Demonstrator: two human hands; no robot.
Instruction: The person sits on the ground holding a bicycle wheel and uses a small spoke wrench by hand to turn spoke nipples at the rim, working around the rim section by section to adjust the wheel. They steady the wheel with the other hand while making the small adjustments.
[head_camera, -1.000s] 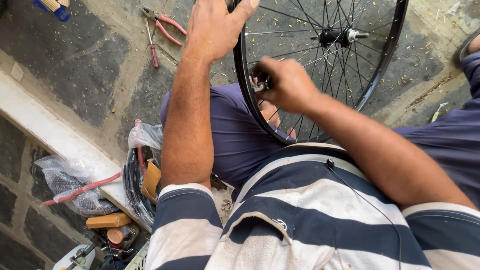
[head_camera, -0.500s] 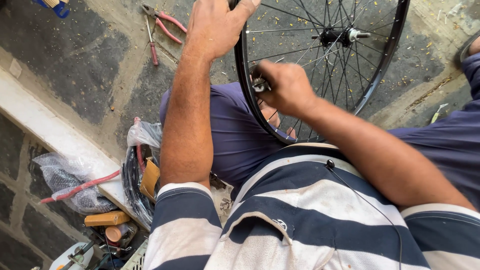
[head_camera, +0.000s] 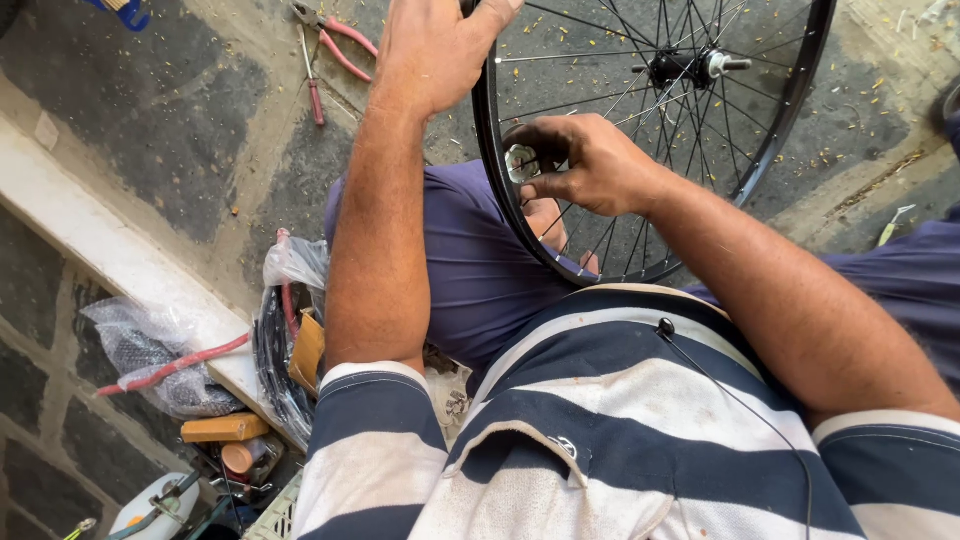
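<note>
1. One black spoked bicycle wheel (head_camera: 700, 150) stands at the far edge of the stone floor (head_camera: 180, 160).
2. Two hands show: the left hand (head_camera: 435, 50) and the right hand (head_camera: 590, 165).
3. One small round silver tool (head_camera: 522, 163) is visible.
4. One pair of red-handled pliers (head_camera: 335, 40) lies near the floor's far edge.
5. Two clear plastic bags are present: one (head_camera: 150, 345), another (head_camera: 295, 265).

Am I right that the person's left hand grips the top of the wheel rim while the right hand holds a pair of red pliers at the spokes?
Not quite. In the head view the right hand holds a small round metal tool at the spokes. The red pliers lie on the ground. The left hand does grip the wheel rim.
</note>
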